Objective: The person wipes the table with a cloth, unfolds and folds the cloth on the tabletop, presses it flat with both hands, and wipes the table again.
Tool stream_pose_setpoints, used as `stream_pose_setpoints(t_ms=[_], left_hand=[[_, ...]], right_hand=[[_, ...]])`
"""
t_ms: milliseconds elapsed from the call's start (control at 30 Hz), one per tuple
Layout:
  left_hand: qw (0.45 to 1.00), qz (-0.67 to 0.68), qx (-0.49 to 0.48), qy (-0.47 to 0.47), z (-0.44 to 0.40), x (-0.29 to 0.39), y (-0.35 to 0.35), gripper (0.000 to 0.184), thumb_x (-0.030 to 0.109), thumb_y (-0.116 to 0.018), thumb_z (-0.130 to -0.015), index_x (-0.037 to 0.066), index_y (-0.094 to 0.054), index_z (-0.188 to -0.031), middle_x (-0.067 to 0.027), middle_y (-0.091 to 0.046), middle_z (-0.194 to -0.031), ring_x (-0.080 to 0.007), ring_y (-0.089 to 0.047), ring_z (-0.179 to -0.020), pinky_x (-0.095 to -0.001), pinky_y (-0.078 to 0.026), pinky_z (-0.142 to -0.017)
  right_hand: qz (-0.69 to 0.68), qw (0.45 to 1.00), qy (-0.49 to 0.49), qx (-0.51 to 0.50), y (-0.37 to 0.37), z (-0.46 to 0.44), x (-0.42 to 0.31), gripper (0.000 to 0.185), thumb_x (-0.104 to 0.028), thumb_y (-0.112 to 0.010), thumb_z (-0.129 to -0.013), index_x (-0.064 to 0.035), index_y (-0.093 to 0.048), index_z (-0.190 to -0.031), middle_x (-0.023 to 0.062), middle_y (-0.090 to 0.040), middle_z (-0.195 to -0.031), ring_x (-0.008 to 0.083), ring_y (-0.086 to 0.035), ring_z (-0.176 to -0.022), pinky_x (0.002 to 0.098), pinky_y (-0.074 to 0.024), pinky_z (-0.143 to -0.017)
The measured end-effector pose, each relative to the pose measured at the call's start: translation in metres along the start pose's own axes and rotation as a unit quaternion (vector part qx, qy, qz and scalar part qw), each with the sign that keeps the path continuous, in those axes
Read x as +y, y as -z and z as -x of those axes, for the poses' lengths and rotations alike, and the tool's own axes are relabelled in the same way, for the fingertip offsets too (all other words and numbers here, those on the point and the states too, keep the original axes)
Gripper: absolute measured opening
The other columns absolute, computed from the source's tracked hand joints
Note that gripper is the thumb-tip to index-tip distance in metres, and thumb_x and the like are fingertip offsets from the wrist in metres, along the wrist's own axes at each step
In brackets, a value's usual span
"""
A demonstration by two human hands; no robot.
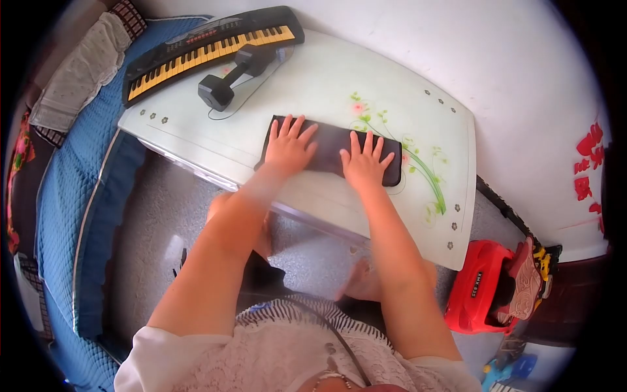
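A flat, dark rectangular piece [330, 140], perhaps folded cloth or a soft case, lies on the white table near its front edge. My left hand [289, 147] rests palm down on its left part, fingers spread. On the right part lies my right hand [366, 162], also flat with the fingers apart. Neither hand grips anything. The palms hide some of the dark surface, and I cannot tell its exact material.
Behind my left hand, a black dumbbell [225, 86] stands on the white table [366, 215] by a toy keyboard [215, 47]. A blue-covered bed [65, 215] is at left. A red toy car [475, 287] sits on the floor at right, below the white wall [496, 59].
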State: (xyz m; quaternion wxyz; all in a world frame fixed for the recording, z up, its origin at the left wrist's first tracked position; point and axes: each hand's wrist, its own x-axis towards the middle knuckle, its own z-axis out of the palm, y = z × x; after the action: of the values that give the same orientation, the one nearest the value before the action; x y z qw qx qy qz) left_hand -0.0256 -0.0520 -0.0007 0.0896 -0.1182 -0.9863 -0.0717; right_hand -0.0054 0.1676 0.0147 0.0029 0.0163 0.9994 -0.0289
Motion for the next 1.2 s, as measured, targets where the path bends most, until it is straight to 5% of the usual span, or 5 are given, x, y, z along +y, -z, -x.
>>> stream_pose_setpoints(t_ms=[400, 700, 1200], left_hand=[[0.997, 0.004, -0.050, 0.054, -0.092, -0.002, -0.014, 0.060, 0.053, -0.037, -0.112, 0.031, -0.038, -0.167, -0.0056, -0.026, -0.178, -0.0319, -0.016, -0.166, -0.0578, -0.007, -0.133], [0.996, -0.026, -0.056, 0.065, -0.133, 0.002, -0.020, 0.059, 0.051, -0.032, -0.113, 0.032, -0.033, -0.169, -0.0060, -0.025, -0.178, -0.0326, -0.016, -0.165, -0.0571, -0.009, -0.133], [0.998, -0.017, -0.061, 0.016, -0.043, 0.026, -0.010, 0.061, 0.051, -0.037, -0.112, 0.031, -0.033, -0.169, -0.0069, -0.026, -0.178, -0.0342, -0.016, -0.165, -0.0610, -0.010, -0.132]], right_hand=[[-0.018, 1.000, -0.002, -0.002, -0.001, -0.100, 0.004, 0.064, -0.056, -0.038, -0.112, -0.0299, -0.033, -0.170, 0.0105, -0.018, -0.180, 0.0381, -0.011, -0.166, 0.0723, -0.0054, -0.128], [-0.018, 1.000, -0.007, 0.006, -0.004, -0.146, 0.008, 0.063, -0.058, -0.037, -0.112, -0.0321, -0.032, -0.170, 0.0088, -0.017, -0.180, 0.0377, -0.011, -0.166, 0.0718, -0.0056, -0.128], [0.014, 1.000, 0.006, -0.024, -0.001, -0.036, 0.035, 0.065, -0.059, -0.033, -0.112, -0.0341, -0.025, -0.172, 0.0077, -0.014, -0.181, 0.0373, -0.011, -0.166, 0.0708, -0.0086, -0.128]])
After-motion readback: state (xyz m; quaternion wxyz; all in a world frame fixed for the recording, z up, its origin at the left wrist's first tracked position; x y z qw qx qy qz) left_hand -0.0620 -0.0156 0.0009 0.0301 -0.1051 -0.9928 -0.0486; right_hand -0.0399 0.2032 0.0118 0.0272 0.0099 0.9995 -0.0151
